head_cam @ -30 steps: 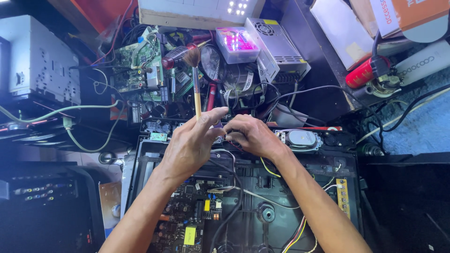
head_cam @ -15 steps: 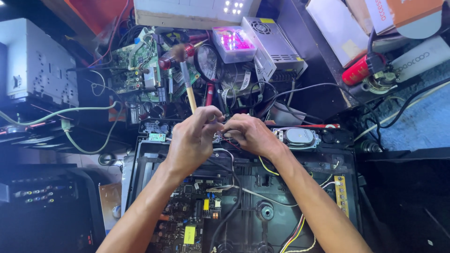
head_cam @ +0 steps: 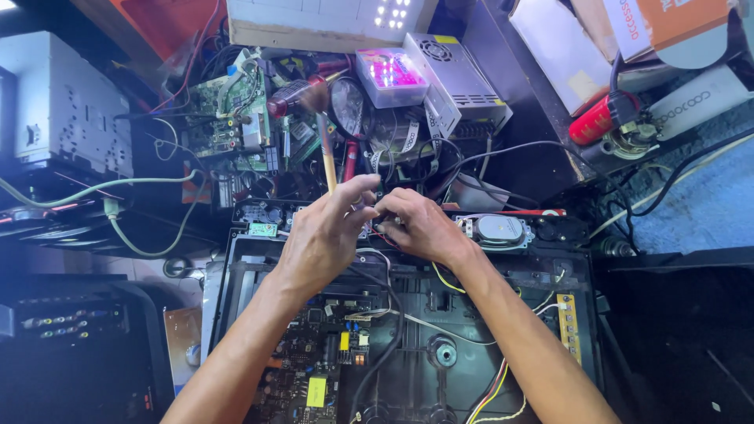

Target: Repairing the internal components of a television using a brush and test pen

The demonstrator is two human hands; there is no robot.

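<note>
Head view, cluttered workbench (head_cam: pixel 691 204), opened chassis (head_cam: pixel 487 369)

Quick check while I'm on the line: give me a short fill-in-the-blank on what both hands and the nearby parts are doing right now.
1. The left hand holds a brush with a ____ handle.
2. The right hand meets the left at the ____ edge of the open chassis.
3. The oval speaker lies to the ____ of the right hand.

Missing: wooden; far; right
</note>
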